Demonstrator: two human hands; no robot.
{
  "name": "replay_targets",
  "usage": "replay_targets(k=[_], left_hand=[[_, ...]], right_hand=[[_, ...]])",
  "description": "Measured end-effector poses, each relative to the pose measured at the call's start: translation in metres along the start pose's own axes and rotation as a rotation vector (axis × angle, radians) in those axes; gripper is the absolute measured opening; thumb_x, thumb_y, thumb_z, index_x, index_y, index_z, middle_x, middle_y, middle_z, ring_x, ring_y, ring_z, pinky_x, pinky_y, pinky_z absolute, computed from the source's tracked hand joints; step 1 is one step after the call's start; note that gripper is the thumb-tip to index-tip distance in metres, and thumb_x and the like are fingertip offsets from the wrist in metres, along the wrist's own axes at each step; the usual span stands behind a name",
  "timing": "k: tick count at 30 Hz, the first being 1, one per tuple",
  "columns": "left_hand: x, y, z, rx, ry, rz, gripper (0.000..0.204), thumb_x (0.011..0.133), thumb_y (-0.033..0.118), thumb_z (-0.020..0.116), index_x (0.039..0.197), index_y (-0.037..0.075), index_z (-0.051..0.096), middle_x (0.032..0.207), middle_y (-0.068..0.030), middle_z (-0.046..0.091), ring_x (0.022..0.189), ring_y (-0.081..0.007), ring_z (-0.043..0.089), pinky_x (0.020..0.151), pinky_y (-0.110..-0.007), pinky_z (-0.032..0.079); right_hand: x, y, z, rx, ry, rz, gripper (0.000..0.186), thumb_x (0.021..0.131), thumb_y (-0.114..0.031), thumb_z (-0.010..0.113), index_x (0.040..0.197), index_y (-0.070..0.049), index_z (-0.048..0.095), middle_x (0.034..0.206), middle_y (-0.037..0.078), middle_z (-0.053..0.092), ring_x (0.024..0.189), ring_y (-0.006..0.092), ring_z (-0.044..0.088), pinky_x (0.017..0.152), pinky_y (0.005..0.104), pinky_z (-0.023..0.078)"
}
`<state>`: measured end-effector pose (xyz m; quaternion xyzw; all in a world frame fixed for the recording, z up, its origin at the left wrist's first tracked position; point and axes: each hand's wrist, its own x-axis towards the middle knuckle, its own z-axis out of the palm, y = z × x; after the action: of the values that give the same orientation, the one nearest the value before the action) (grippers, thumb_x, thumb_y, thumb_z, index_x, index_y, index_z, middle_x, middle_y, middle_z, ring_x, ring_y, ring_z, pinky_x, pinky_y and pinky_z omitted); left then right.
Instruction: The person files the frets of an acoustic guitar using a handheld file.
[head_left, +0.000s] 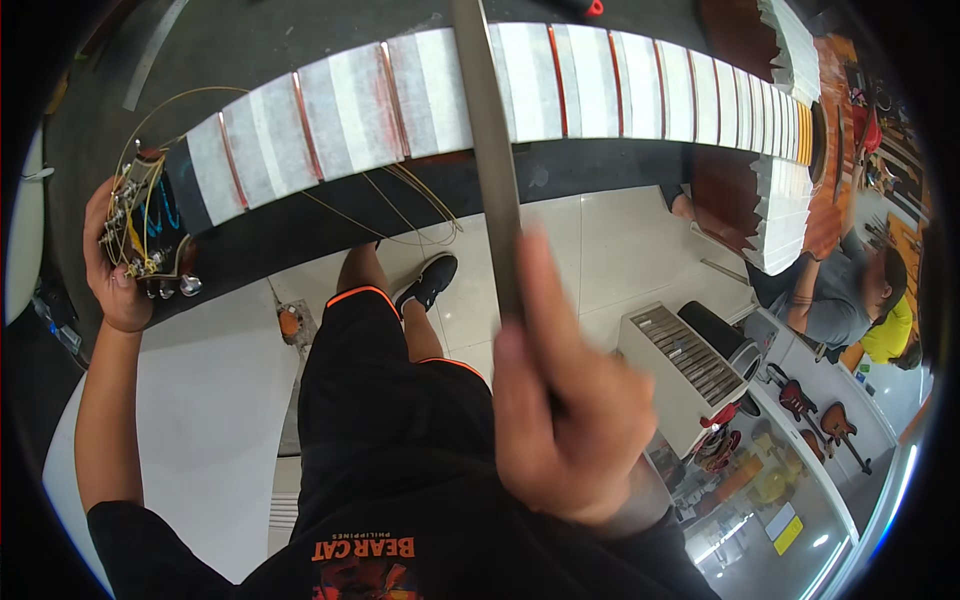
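A guitar neck (345,105) lies across the dark bench, its fretboard covered in strips of white tape between the frets. Several frets carry red marking. My left hand (118,265) is wrapped round the headstock (165,205), by the tuning pegs. Loose strings (440,225) curl off the headstock and hang below the neck. In my right hand (575,420), slightly blurred, is a long flat metal file (490,150), which crosses over the fretboard; whether it touches the frets I cannot tell. White tape (785,215) also covers part of the reddish-brown guitar body (725,200).
The bench (300,30) runs along the far side, with a red-tipped tool (594,8) at its edge. A slotted box of metal pieces (685,350) stands at right. Beyond it, guitars (840,430) sit behind glass. A person in grey (835,300) sits nearby, another in yellow (893,335).
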<state>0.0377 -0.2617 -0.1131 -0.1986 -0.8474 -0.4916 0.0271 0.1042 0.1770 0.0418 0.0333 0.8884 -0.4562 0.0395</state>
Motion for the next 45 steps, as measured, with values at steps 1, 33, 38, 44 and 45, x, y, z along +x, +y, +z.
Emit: replay_targets(k=[1, 33, 38, 44, 45], left_hand=[[-0.005, 0.002, -0.004, 0.015, 0.002, -0.011, 0.075, 0.098, 0.06, 0.054, 0.149, 0.007, 0.044, 0.152, -0.0288, 0.039, 0.142, -0.0414, 0.043, 0.117, -0.053, 0.033], [0.008, 0.007, 0.006, 0.094, -0.002, -0.005, 0.082, 0.095, 0.067, 0.056, 0.145, 0.003, 0.046, 0.149, -0.0285, 0.043, 0.138, -0.0384, 0.046, 0.116, -0.052, 0.033], [0.006, 0.009, 0.007, 0.148, 0.034, 0.01, 0.08, 0.097, 0.065, 0.054, 0.137, -0.004, 0.05, 0.141, -0.0282, 0.05, 0.131, -0.0354, 0.051, 0.111, -0.046, 0.039], [0.012, 0.016, 0.01, 0.125, 0.041, 0.013, 0.08, 0.096, 0.065, 0.055, 0.133, -0.006, 0.053, 0.137, -0.0286, 0.052, 0.128, -0.0356, 0.052, 0.11, -0.046, 0.039], [0.014, 0.015, 0.01, 0.127, 0.035, 0.019, 0.08, 0.096, 0.065, 0.055, 0.133, -0.006, 0.053, 0.137, -0.0286, 0.052, 0.128, -0.0356, 0.052, 0.11, -0.046, 0.039]], right_hand=[[0.018, 0.003, 0.007, 0.003, -0.006, -0.009, 0.048, 0.093, 0.005, 0.063, 0.141, 0.004, 0.059, 0.065, 0.007, 0.063, 0.055, 0.0044, 0.053, 0.056, 0.0192, 0.044], [-0.022, 0.005, -0.003, 0.035, 0.018, -0.021, 0.056, 0.085, 0.013, 0.067, 0.14, 0.006, 0.059, 0.065, 0.013, 0.063, 0.05, 0.0161, 0.061, 0.054, 0.0214, 0.047], [0.048, -0.002, 0.013, 0.078, 0.03, 0.007, 0.045, 0.1, 0.001, 0.058, 0.144, -0.004, 0.059, 0.06, 0.0, 0.056, 0.058, 0.0013, 0.055, 0.054, 0.0213, 0.045], [-0.073, 0.024, -0.008, 0.042, -0.057, -0.007, 0.053, 0.084, 0.007, 0.068, 0.136, 0.011, 0.059, 0.074, 0.017, 0.072, 0.057, 0.0177, 0.069, 0.057, 0.025, 0.05], [-0.072, 0.023, -0.007, 0.046, -0.049, -0.006, 0.053, 0.084, 0.007, 0.068, 0.136, 0.011, 0.059, 0.074, 0.017, 0.072, 0.057, 0.0177, 0.069, 0.057, 0.025, 0.05]])
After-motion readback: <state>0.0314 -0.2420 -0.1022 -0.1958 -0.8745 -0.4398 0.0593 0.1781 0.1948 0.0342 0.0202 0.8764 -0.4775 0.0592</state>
